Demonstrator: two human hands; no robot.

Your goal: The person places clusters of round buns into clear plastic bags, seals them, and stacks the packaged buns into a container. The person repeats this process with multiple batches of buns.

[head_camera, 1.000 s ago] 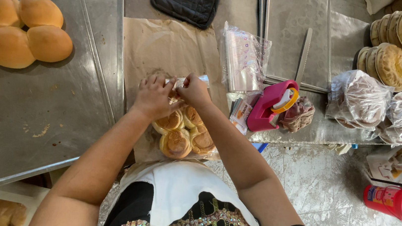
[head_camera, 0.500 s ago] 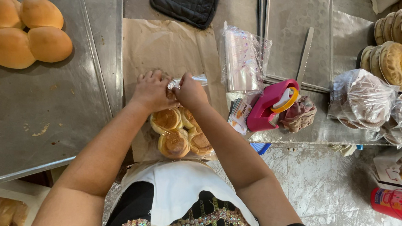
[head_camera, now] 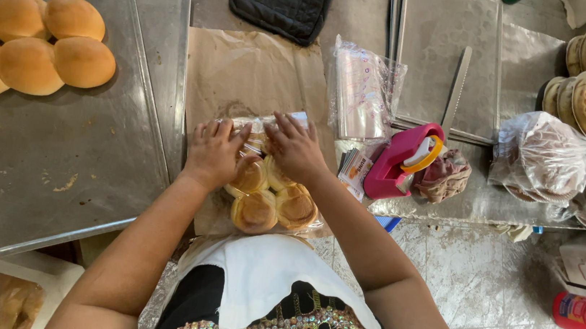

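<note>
The clear bag of buns (head_camera: pixel 268 191) lies on brown paper (head_camera: pixel 252 73) before the person. Since a moment ago, the left hand (head_camera: pixel 213 152) and right hand (head_camera: pixel 296 147) have lowered slightly, fingers clamped on its open end, closing it.

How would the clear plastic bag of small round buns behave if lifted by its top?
The clear plastic bag of small round buns would probably sag, as its film looks thin and crinkled under both hands. It likely feels light. The buns could squash or shift, since they lie loosely stacked on the brown paper sheet.
</note>
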